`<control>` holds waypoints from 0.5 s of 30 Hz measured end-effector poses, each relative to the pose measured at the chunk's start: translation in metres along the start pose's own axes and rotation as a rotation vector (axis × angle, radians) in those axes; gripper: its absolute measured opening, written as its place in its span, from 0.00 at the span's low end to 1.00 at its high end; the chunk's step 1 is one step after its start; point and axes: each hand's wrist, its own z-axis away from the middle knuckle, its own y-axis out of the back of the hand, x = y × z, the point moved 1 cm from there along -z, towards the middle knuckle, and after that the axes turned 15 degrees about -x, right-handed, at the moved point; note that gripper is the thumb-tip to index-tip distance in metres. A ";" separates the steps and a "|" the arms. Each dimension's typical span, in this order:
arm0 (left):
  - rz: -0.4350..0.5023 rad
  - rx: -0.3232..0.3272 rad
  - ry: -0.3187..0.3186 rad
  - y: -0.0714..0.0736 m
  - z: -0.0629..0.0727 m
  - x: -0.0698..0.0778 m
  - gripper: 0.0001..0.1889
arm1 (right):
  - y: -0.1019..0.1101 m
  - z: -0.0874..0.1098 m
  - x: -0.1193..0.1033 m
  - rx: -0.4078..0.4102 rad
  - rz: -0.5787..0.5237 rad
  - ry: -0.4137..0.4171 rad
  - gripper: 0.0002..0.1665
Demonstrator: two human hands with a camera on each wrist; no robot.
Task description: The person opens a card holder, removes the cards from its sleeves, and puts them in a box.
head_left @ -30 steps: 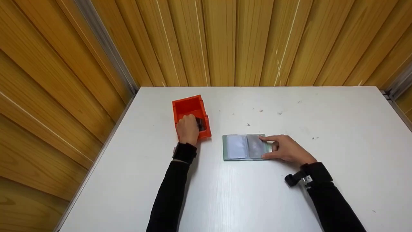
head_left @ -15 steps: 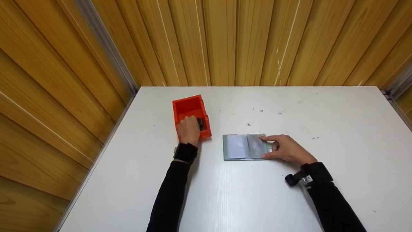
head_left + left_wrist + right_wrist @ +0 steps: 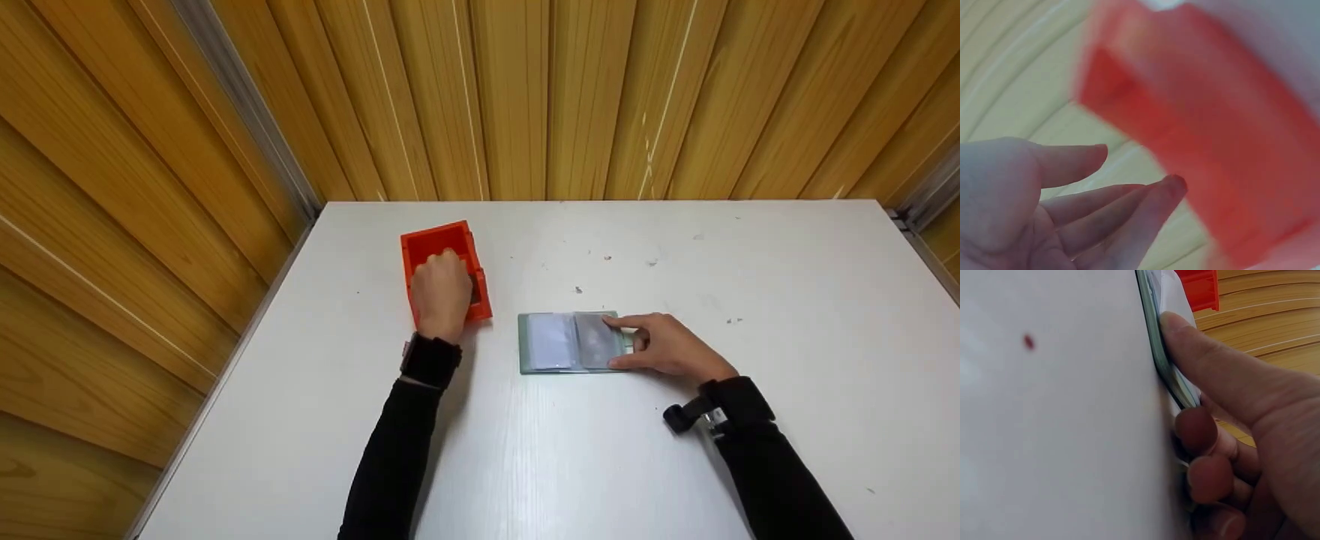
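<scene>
An orange-red plastic bin (image 3: pixel 436 238) stands at the left of the white table, and my left hand (image 3: pixel 442 292) reaches into it. In the left wrist view the thumb and fingers of that hand are apart with nothing between them, near the blurred bin wall (image 3: pixel 1207 129). Dark flat pieces in the bin are mostly hidden behind the hand. To the right, a green card holder (image 3: pixel 551 341) lies spread open with clear sleeves. My right hand (image 3: pixel 671 349) holds its right side, the thumb (image 3: pixel 1202 349) on the sleeves and other fingers curled at the edge.
The white table (image 3: pixel 585 457) carries small scuff marks towards its back. Wood-patterned panels (image 3: pixel 510 97) rise behind it and along the left side. A camera on a black strap (image 3: pixel 682 416) sticks out from the right wrist.
My left hand has moved a little farther into the bin, now covering more of the dark pieces. The right hand and the card holder have stayed in place.
</scene>
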 end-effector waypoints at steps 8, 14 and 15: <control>0.139 -0.047 -0.335 -0.005 0.022 0.042 0.12 | 0.001 0.000 0.001 0.003 0.011 -0.001 0.46; 0.129 -0.381 -0.627 -0.040 0.041 0.071 0.15 | 0.000 -0.001 0.000 0.009 0.015 0.014 0.45; 0.110 -0.422 -0.651 -0.043 0.043 0.073 0.16 | 0.001 -0.001 -0.001 0.011 0.017 0.013 0.46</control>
